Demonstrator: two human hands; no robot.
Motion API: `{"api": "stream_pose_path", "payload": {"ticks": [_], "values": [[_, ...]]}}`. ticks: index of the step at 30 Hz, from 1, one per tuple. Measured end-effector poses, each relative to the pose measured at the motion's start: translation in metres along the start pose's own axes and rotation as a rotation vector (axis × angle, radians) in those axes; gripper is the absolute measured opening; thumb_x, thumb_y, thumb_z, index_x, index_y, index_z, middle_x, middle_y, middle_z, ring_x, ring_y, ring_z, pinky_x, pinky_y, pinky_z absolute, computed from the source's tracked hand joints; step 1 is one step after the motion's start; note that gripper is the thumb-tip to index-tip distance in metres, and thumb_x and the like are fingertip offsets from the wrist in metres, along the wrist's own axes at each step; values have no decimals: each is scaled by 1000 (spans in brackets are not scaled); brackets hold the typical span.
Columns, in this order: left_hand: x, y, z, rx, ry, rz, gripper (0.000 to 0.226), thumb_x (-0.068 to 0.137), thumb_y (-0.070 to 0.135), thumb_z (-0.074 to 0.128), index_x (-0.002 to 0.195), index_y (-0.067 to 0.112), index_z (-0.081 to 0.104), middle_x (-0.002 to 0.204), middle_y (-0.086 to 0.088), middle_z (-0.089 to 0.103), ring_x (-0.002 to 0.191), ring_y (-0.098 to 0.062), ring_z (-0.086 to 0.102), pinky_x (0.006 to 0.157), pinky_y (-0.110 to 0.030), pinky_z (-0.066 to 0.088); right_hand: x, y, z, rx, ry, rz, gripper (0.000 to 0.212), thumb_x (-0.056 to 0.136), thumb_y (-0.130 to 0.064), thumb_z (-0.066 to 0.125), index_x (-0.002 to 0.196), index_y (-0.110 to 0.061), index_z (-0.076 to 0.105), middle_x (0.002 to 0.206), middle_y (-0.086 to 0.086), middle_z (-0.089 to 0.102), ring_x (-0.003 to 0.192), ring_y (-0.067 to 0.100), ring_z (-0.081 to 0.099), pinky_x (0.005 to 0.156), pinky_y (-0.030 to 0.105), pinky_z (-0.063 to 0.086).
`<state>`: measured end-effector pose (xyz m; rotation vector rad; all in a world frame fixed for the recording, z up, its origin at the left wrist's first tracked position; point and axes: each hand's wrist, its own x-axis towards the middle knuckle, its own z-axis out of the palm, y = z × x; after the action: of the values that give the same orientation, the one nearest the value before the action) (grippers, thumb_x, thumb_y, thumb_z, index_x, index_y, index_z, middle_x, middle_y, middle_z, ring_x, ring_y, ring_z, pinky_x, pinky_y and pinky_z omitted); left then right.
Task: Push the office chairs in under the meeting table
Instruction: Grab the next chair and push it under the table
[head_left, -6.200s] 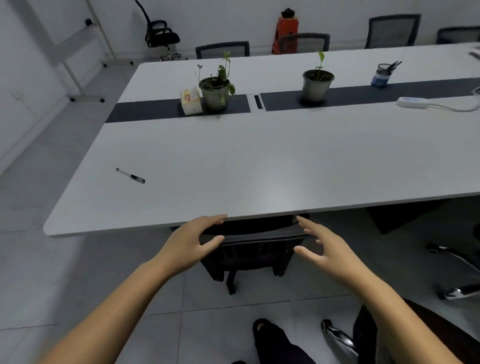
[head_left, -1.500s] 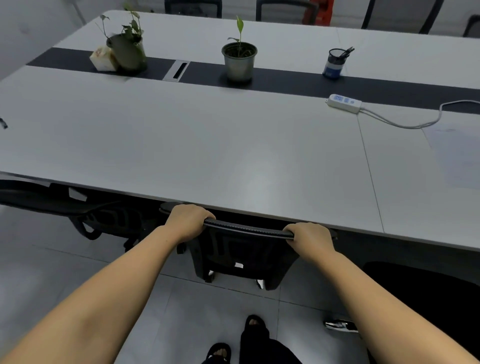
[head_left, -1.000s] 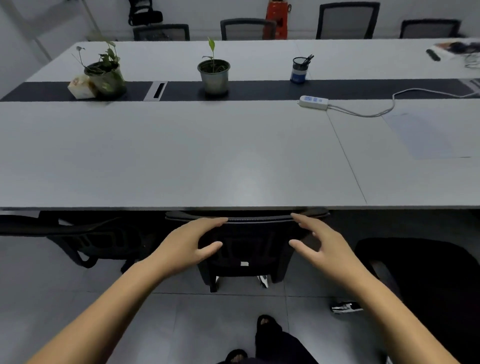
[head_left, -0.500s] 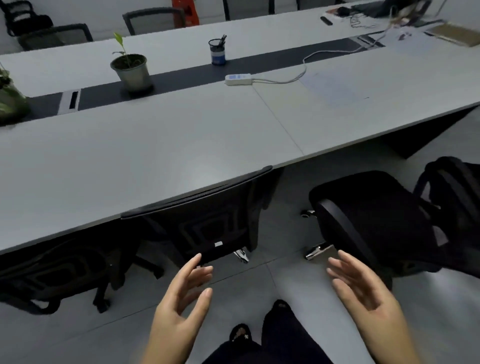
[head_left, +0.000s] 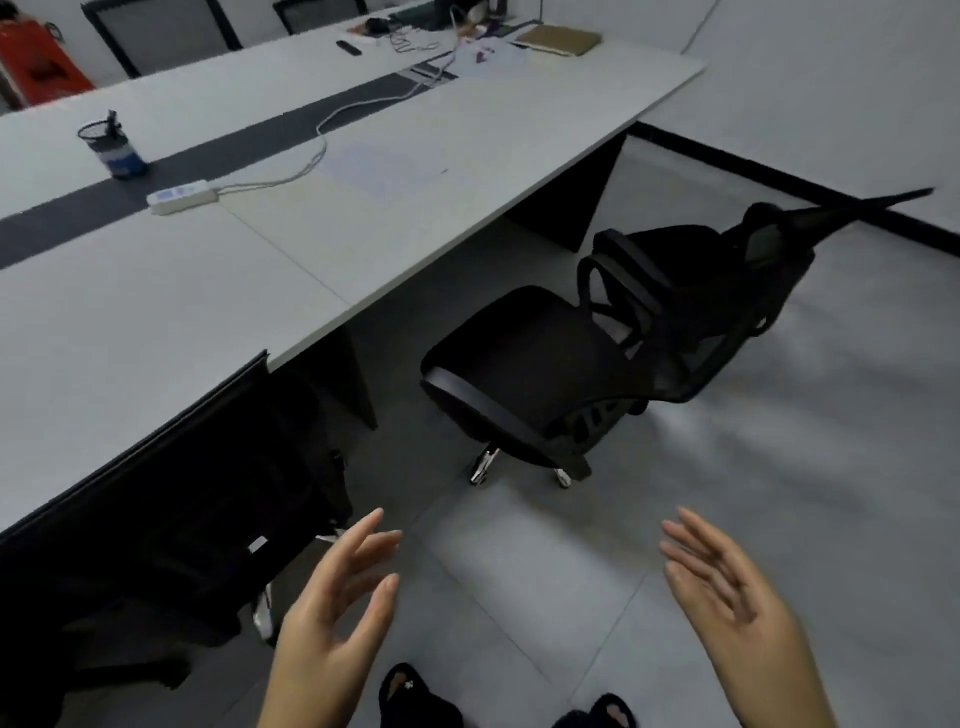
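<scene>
Both hands are hanging free over the floor, holding nothing. Left hand (head_left: 337, 608) is showing fingers spread and relaxed, palm turned inward; right hand (head_left: 727, 603) is doing the same, fingers straight and apart, palm facing the left one.

Just left of and beyond the left hand, one black office chair (head_left: 208, 493) is sitting tucked in, its back w/ top edge right at the rim of the surface (head_left: 156, 312).

Ahead of the right hand and well apart from it, a 2nd office chair (head_left: 571, 364) is standing out on the floor, seat clear of the surface, backrest pointing away from it.

Far beyond the left hand on the surface: power strip (head_left: 179, 196) w/ cord, and pen cup (head_left: 111, 150) behind it.
</scene>
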<state>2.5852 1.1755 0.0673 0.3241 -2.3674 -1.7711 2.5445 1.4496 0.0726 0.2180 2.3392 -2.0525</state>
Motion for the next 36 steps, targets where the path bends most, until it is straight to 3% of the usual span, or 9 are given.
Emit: {"api": "stream_pose_path", "payload": {"ticks": [5, 8, 11, 13, 16, 20, 26, 30, 36], "values": [[-10, 24, 102, -8, -71, 14, 43, 68, 44, 57, 108, 60, 53, 107, 21, 67, 100, 2, 63, 83, -5, 46, 11, 12, -100, -19, 51, 6, 36, 66, -50, 67, 102, -52, 61, 111, -24, 65, 101, 0, 62, 79, 6, 47], [-14, 36, 156, -34, -98, 9, 40, 74, 38, 64, 107, 59, 55, 107, 18, 68, 100, -1, 64, 81, -5, 47, 22, 19, -153, -60, 57, -8, 61, 50, -78, 65, 105, -52, 59, 112, -25, 64, 102, -1, 62, 81, 7, 47], [-11, 46, 198, -47, -118, -5, 42, 79, 24, 66, 107, 55, 57, 105, 15, 68, 100, -4, 64, 79, -6, 48, 39, 23, -194, -32, 81, -2, 34, 67, -49, 67, 100, -55, 60, 111, -25, 65, 103, 1, 62, 83, 9, 48], [-5, 53, 219, -36, -124, -9, 45, 75, 26, 62, 108, 55, 57, 105, 15, 69, 101, -5, 64, 79, -8, 48, 52, 26, -213, -32, 78, -11, 38, 68, -32, 63, 99, -55, 61, 111, -24, 65, 103, 2, 62, 83, 9, 48], [14, 61, 249, -16, -129, -16, 46, 75, 25, 60, 107, 59, 55, 106, 16, 68, 102, -4, 63, 80, -8, 48, 75, 28, -235, -29, 98, -7, 38, 68, -44, 64, 106, -42, 62, 114, -24, 63, 102, 1, 62, 84, 9, 48], [51, 73, 292, -29, -128, -12, 43, 69, 45, 57, 111, 56, 54, 108, 17, 67, 103, -3, 62, 80, -8, 48, 119, 34, -258, -39, 124, -6, 42, 68, -26, 61, 108, -36, 58, 112, -25, 63, 102, 1, 63, 84, 10, 48], [135, 95, 353, 2, -126, 43, 57, 86, 6, 64, 111, 56, 53, 109, 20, 66, 102, 0, 62, 83, -10, 49, 217, 19, -290, -56, 127, -58, 39, 77, -11, 62, 107, -36, 58, 112, -25, 63, 101, 0, 63, 82, 8, 47], [183, 117, 378, 4, -92, 48, 57, 86, 7, 62, 109, 59, 53, 110, 20, 65, 103, 0, 61, 82, -12, 50, 281, 1, -303, -71, 109, -81, 42, 81, -4, 61, 108, -35, 57, 106, -7, 70, 101, 0, 62, 85, 9, 47], [203, 123, 406, 31, 89, -36, 61, 84, 3, 59, 107, 60, 54, 109, 22, 65, 103, 3, 60, 81, -5, 47, 365, -6, -311, -96, -106, -61, 37, 78, -16, 61, 107, -39, 56, 110, -12, 66, 101, -3, 61, 86, 9, 47]]}}
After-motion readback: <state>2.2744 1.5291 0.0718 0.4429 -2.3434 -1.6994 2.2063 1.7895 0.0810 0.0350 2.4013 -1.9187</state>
